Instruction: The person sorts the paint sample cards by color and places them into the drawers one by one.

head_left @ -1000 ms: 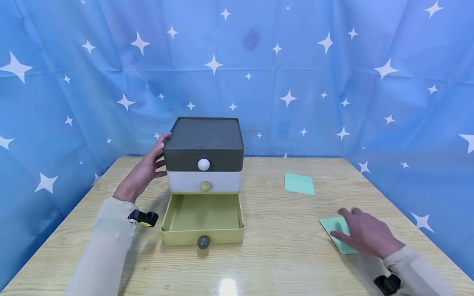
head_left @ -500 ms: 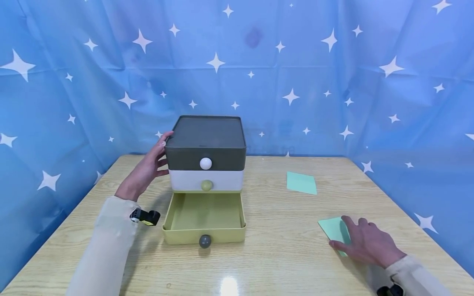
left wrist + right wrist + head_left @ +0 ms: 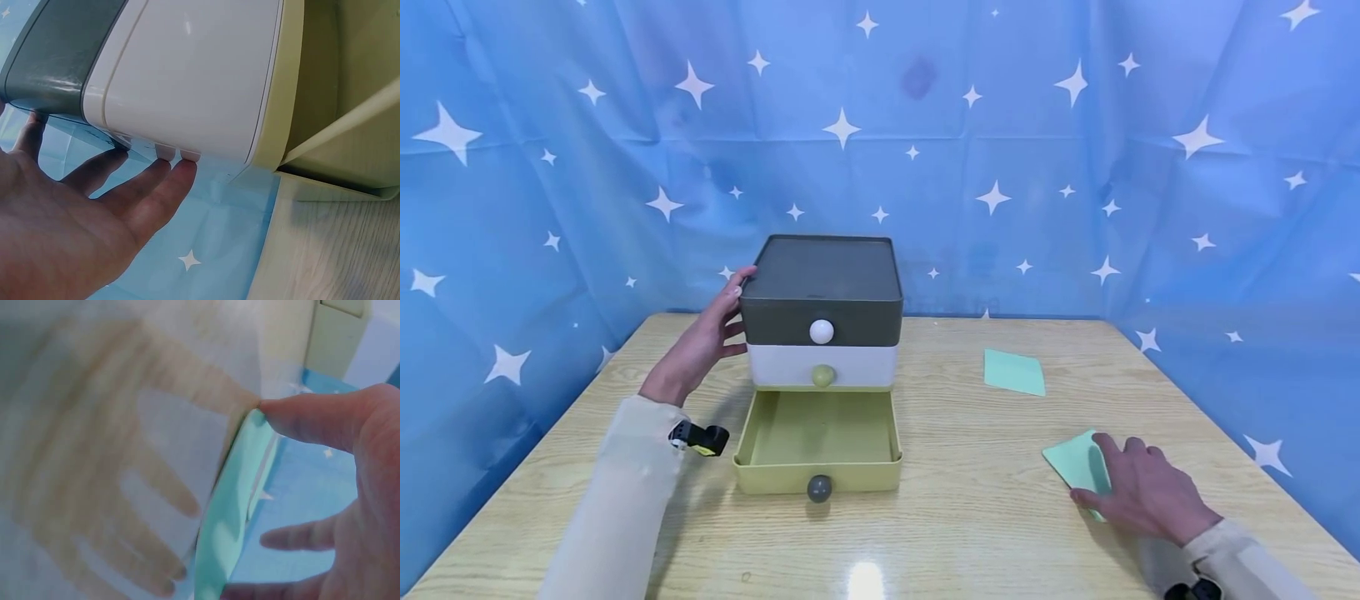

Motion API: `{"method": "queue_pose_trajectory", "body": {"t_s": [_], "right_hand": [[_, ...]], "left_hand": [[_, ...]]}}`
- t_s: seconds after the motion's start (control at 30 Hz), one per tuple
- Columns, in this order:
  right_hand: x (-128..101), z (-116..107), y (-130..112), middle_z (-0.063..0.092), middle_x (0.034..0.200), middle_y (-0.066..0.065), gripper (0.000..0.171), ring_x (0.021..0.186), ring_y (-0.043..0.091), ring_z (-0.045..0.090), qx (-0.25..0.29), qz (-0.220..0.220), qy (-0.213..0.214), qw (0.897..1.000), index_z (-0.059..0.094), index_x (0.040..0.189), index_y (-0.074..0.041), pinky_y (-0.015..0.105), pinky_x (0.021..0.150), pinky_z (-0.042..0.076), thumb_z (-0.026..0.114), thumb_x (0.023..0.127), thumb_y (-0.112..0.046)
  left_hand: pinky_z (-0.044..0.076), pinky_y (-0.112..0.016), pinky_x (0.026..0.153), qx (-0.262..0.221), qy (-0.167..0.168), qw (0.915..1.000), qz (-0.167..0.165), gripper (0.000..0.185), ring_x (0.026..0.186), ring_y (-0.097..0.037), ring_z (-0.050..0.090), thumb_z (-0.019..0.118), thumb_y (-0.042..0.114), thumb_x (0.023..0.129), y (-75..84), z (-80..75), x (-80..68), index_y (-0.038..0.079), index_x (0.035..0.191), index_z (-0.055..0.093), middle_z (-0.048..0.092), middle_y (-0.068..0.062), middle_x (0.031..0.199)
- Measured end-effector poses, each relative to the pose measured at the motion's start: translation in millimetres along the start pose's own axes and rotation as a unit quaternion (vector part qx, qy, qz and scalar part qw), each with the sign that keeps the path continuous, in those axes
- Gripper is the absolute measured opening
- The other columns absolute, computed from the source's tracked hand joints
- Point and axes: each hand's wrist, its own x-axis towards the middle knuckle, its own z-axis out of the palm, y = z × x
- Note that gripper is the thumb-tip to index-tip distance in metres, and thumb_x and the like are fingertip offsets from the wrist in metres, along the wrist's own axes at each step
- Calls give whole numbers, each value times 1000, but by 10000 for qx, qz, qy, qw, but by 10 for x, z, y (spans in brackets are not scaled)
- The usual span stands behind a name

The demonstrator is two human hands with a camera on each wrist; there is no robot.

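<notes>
- Head view: the left hand [image 3: 700,342] rests against the near side of the drawer unit [image 3: 822,283], fingers spread and fairly straight, holding nothing.
- Just right of that hand, the unit stacks a dark grey tier over a white one; below them the olive drawer [image 3: 818,479] is pulled out, its dark knob [image 3: 819,488] toward the person.
- Well to the right, the right hand [image 3: 1150,492] pinches a green sheet [image 3: 1077,462], thumb at the near edge, index finger at the far one; the sheet's exposed part lies left of the hand.
- A second sheet [image 3: 1015,372] lies flat on the tabletop [image 3: 955,450], farther out and left of the right hand.
- Left wrist view: the left hand's fingertips touch the white tier's glossy side.
- Right wrist view: the thumb tip presses the gripped sheet's edge, and the sheet bows beside the fingers; their hold is partly hidden.
</notes>
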Motion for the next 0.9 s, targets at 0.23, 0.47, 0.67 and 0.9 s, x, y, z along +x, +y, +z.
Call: {"method": "queue_pose_trajectory", "body": {"t_s": [0.23, 0.47, 0.67, 0.9], "right_hand": [[33, -33, -132, 63, 107, 19, 86, 89, 35, 61, 94, -512, 323, 9981, 50, 139, -3, 47, 54, 50, 79, 76, -54], [73, -78, -345, 64, 112, 18, 79, 93, 34, 63, 245, -1127, 751, 9905, 55, 134, -6, 46, 60, 53, 84, 74, -47], [125, -134, -454, 63, 116, 18, 77, 98, 34, 64, 377, -1455, 968, 9839, 54, 134, -8, 47, 66, 54, 84, 74, -46], [189, -256, -608, 61, 127, 19, 74, 110, 37, 62, 761, -1843, 953, 9753, 54, 137, -9, 52, 78, 55, 83, 78, -42]], "left_hand": [[26, -71, 115, -11, -10, 10000, -9, 54, 154, -44, 21, 20, 66, 103, -4, 1, -4, 54, 155, 9, 9, -8, 170], [26, -71, 115, 33, 45, 10000, -79, 54, 155, -43, 20, 20, 68, 102, -18, -3, 10, 57, 154, 9, 8, -7, 170], [26, -70, 115, 21, 24, 10000, -53, 55, 154, -45, 19, 20, 69, 102, -15, -4, 4, 56, 154, 9, 7, -7, 170], [27, -70, 115, 26, 13, 10000, -4, 55, 154, -45, 20, 20, 68, 102, -18, -6, -5, 55, 154, 9, 9, -8, 170]]}}
